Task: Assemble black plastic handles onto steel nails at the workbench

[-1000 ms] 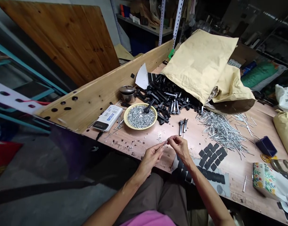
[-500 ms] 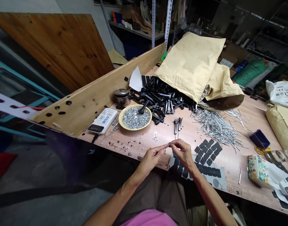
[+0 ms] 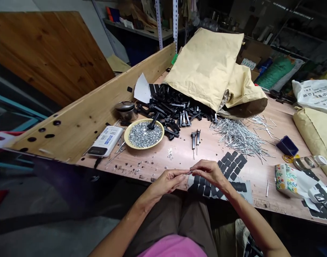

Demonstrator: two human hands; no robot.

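Note:
My left hand (image 3: 167, 181) and my right hand (image 3: 208, 173) meet just above the front of the wooden workbench (image 3: 155, 171). Their fingertips pinch a small metal pin (image 3: 189, 172), mostly hidden by the fingers. Right below my right hand lies a sheet of black rubber pads (image 3: 219, 189). Loose silver nails (image 3: 239, 137) spread beyond it. Farther ahead stands a yellow plate of tiny silver fasteners (image 3: 143, 134), next to a heap of black plastic parts (image 3: 171, 112) spilling from a kraft paper sack (image 3: 204, 67). Two black parts (image 3: 194, 138) stand apart.
A holed wooden board (image 3: 85, 114) runs along the bench's left side. A white box (image 3: 106, 141) and a lidded steel cup (image 3: 126, 110) sit near the plate. A floral box (image 3: 285, 178) and a blue container (image 3: 287, 145) lie at right. Beyond the front edge is the floor.
The whole scene has slid left in view as my head turned right. Both hands stay together, pinching the same small pin.

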